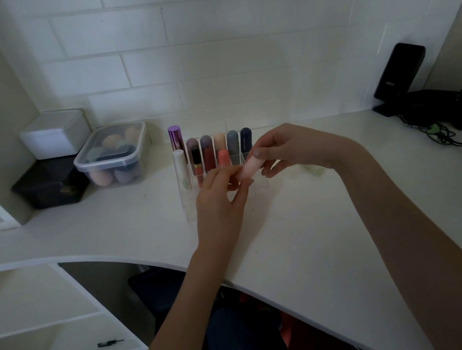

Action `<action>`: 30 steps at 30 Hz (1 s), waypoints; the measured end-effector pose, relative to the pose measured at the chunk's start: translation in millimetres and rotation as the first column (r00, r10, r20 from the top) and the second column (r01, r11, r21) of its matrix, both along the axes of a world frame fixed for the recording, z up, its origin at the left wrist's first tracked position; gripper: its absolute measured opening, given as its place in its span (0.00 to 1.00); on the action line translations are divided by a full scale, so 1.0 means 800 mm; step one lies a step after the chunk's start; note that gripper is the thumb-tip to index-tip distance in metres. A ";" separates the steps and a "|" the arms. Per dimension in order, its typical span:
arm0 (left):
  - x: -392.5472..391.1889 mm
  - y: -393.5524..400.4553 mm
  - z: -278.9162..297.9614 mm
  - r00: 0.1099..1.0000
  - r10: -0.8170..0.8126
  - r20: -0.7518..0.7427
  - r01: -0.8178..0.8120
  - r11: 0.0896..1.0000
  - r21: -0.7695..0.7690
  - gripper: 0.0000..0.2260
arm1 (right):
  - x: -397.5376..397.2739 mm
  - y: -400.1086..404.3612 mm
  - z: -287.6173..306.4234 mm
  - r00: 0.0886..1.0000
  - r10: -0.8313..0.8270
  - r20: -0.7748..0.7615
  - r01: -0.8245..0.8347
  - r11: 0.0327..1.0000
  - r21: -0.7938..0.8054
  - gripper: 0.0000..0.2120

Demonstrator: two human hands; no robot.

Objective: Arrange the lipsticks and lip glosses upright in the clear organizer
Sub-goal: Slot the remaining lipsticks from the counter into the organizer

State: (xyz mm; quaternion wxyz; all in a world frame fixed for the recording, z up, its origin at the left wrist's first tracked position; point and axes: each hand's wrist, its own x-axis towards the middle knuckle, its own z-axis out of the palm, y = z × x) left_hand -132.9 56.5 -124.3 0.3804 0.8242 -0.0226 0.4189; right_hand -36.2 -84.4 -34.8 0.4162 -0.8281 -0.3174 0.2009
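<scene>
A single wide-angle view, worn on the person's head, looks forward and steeply down over a white curved-edged countertop (303, 238). It faces a white brick-pattern tiled wall (209, 47) at twelve o'clock. Both forearms enter from six o'clock, close to the lens. A clear acrylic compartmented organizer (191, 205) sits near centre, slightly toward eleven. Straight lines bow at the edges. There is no second view to share ground with.
</scene>
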 end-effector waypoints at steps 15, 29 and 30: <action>-0.001 0.000 0.002 0.998 0.030 -0.051 -0.036 0.992 -0.120 0.11 | 0.056 -0.050 -0.041 0.858 -0.335 0.389 0.485 0.776 -0.403 0.17; -0.002 0.002 0.009 0.997 0.070 -0.018 -0.072 0.946 -0.316 0.15 | 0.029 -0.037 -0.023 0.952 -0.230 -0.201 0.238 0.971 0.016 0.19; -0.002 0.003 0.009 0.997 0.078 -0.019 -0.080 0.945 -0.318 0.16 | 0.029 -0.036 -0.023 0.957 -0.206 -0.203 0.218 0.975 0.038 0.20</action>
